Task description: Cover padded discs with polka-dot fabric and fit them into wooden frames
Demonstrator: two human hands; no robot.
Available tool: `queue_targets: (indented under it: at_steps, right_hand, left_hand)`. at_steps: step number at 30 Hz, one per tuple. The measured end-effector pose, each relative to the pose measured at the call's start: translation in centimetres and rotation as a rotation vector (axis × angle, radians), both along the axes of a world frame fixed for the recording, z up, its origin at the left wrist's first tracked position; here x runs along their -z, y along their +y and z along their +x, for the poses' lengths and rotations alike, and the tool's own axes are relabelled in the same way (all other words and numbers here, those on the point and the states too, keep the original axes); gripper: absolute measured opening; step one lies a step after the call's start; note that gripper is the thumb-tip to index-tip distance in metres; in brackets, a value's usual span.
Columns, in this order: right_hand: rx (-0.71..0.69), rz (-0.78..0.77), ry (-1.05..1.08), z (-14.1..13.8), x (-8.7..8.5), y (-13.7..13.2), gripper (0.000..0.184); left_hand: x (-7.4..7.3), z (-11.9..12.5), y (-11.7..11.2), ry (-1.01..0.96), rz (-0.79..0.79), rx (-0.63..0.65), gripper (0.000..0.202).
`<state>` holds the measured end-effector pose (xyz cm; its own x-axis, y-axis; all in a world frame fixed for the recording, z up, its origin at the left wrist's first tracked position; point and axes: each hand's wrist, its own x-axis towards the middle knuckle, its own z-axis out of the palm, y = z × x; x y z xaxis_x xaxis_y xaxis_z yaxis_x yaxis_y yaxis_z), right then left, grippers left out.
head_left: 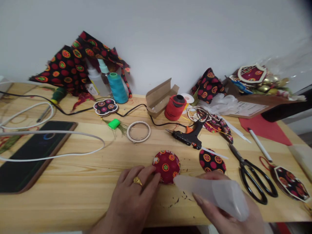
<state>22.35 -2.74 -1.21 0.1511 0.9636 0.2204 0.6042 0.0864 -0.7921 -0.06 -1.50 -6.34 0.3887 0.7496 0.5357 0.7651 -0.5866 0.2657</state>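
A round disc covered in dark red patterned fabric lies on the wooden table in front of me. My left hand, with a gold ring on one finger, lies low on the table and grips the disc's left edge between fingertips and thumb. In my right hand is a translucent white squeeze bottle, tilted sideways. Its narrow nozzle tip meets the lower right edge of the disc, or hovers just over it; I cannot tell which. Behind the right hand lies a black patterned fabric circle, partly hidden.
A glue gun with its cord lies beyond the disc, beside a wooden ring. Black scissors rest at right. Red thread, teal thread and a small cardboard box stand behind. A phone lies left under a white cable.
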Motion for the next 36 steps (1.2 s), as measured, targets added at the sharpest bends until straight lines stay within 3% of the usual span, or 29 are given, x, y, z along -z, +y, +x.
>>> queue_targets:
  at_steps: [3,10,25,32,36]
  right_hand:
    - [-0.020,-0.032,0.036,0.2,-0.2,0.3,0.022]
    - [0.107,-0.050,0.061,0.0,-0.8,1.0,0.023]
    - [-0.042,-0.031,0.078,-0.3,-0.4,0.5,0.018]
    - [0.155,-0.085,0.128,-0.5,-1.1,0.4,0.022]
    - [0.135,-0.095,0.222,-1.8,-0.8,0.4,0.024]
  left_hand:
    - [-0.3,0.0,0.1,0.023,0.018,0.003,0.022]
    - [-0.6,0.0,0.4,0.021,0.006,0.012,0.022]
    - [0.1,0.1,0.2,-0.003,0.021,-0.009,0.022]
    - [-0.8,0.1,0.2,0.009,-0.014,0.008,0.025]
    - [-1.0,0.0,-0.1,-0.082,-0.064,-0.049,0.037]
